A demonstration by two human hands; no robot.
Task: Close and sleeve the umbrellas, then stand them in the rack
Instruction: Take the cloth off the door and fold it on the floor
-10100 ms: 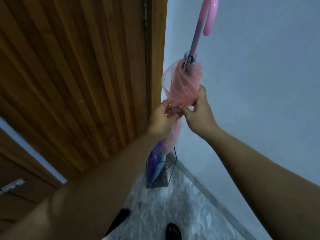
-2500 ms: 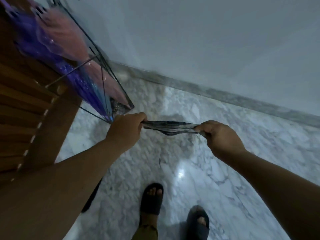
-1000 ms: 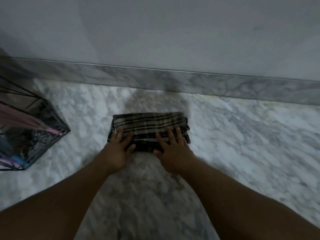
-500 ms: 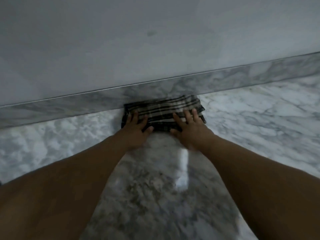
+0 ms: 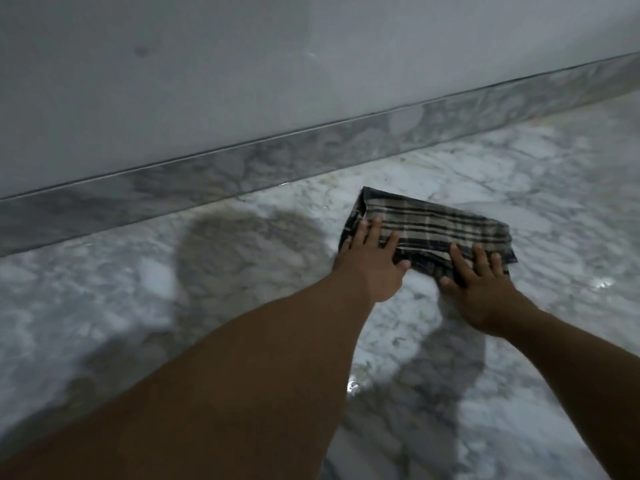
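A folded plaid cloth (image 5: 437, 226), dark with beige stripes, lies flat on the marble floor (image 5: 104, 299) a little in front of the wall's skirting. My left hand (image 5: 373, 268) presses flat on its left end with the fingers spread. My right hand (image 5: 479, 289) presses flat on its near right edge, fingers also apart. Neither hand grips the cloth. No umbrella and no rack is in view.
A pale wall (image 5: 207, 74) with a grey marble skirting (image 5: 242, 168) runs across the back, rising to the right. A darker, damp-looking patch (image 5: 242, 247) marks the floor left of the cloth. Light glints off the glossy floor near my arms.
Both hands have slid the cloth along the floor, from tight against the skirting to a spot a little out from it. The rack with the sleeved umbrellas left the view earlier.
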